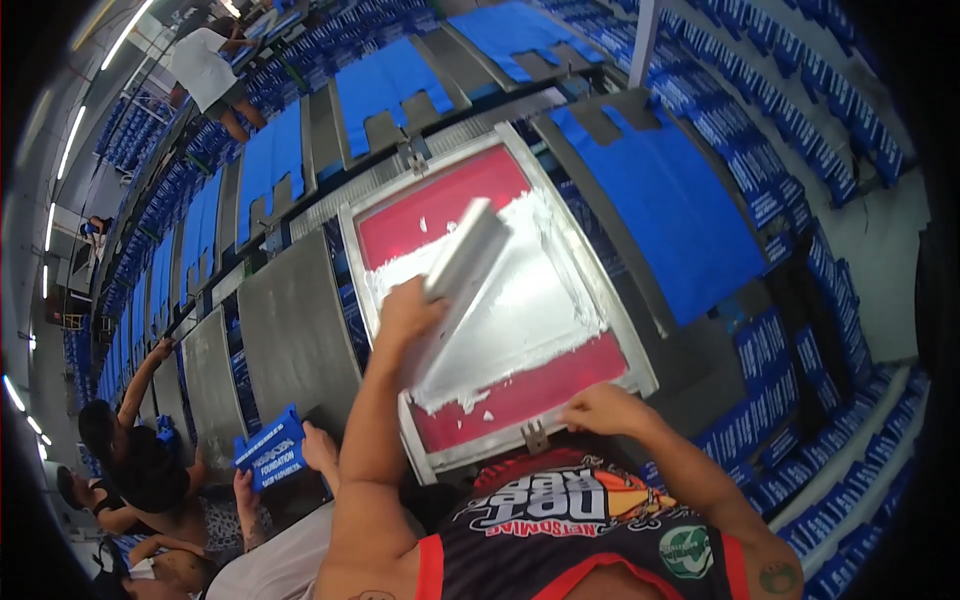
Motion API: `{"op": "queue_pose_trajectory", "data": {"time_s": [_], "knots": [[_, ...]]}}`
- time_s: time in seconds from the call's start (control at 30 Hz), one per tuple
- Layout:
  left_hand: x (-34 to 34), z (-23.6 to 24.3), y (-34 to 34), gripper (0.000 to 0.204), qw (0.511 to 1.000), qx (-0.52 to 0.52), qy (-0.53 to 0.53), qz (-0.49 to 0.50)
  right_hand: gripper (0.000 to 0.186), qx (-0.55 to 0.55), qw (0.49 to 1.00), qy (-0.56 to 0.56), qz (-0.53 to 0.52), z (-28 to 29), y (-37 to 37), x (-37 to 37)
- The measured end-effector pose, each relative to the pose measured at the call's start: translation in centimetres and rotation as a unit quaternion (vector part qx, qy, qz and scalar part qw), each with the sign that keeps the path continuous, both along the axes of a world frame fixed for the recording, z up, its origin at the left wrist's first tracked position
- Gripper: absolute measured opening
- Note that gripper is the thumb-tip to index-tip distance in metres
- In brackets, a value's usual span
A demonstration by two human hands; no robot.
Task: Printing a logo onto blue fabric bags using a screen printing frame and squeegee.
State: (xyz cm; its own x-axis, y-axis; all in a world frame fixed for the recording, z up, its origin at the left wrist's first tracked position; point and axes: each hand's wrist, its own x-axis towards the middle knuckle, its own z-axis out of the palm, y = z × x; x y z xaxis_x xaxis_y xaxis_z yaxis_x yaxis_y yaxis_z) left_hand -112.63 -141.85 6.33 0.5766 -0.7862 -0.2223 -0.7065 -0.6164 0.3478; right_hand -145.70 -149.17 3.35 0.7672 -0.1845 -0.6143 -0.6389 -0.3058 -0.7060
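My left hand (410, 305) grips a long white squeegee (470, 240), slanting across a screen-printing frame (630, 330) with pink mesh (420, 200) at both ends and white ink (540, 290) spread thickly over the middle. The tool's lower part is motion-blurred. My right hand (595, 410) is at the frame's near edge, fingers curled onto it, beside a small metal clamp (535, 435). Right of the frame, a cut blue fabric piece (650, 200) lies on a dark board.
Dark boards (290, 320), several with blue pieces, run left along the bench. A post (645, 40) stands behind. Racks of printed blue pieces (800, 110) line the right. Co-workers (130, 450) crowd the lower left, one holding a blue bag (265, 450); another person (205, 70) stands far back.
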Motion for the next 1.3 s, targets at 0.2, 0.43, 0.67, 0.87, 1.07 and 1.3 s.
{"op": "queue_pose_trajectory", "data": {"time_s": [0.2,0.43,0.67,0.87,1.07,1.3], "knots": [[7.2,-5.2,9.8,0.029,0.828,-0.240,0.424,0.278,0.052,-0.492,0.822,-0.015,-0.288,-5.8,-8.1,-4.6],[4.5,-8.5,10.2,0.042,0.723,-0.329,0.508,0.333,0.058,-0.086,0.890,-0.012,-0.448,-8.6,-9.4,-5.2],[-3.7,-4.5,0.4,0.043,0.772,-0.368,0.455,0.247,0.051,-0.038,0.875,-0.085,-0.475,-4.9,-16.9,-14.3],[-13.9,-7.4,-15.9,0.042,0.751,-0.329,0.516,0.249,0.045,-0.005,0.844,-0.108,-0.525,-4.6,-30.5,-25.8],[-18.0,-7.4,-22.2,0.039,0.745,-0.319,0.525,0.258,0.047,-0.072,0.858,-0.114,-0.496,-5.3,-37.6,-29.5],[-18.0,-8.5,-24.0,0.039,0.736,-0.330,0.524,0.273,0.052,-0.054,0.867,-0.089,-0.487,-8.5,-42.0,-29.4]]}}
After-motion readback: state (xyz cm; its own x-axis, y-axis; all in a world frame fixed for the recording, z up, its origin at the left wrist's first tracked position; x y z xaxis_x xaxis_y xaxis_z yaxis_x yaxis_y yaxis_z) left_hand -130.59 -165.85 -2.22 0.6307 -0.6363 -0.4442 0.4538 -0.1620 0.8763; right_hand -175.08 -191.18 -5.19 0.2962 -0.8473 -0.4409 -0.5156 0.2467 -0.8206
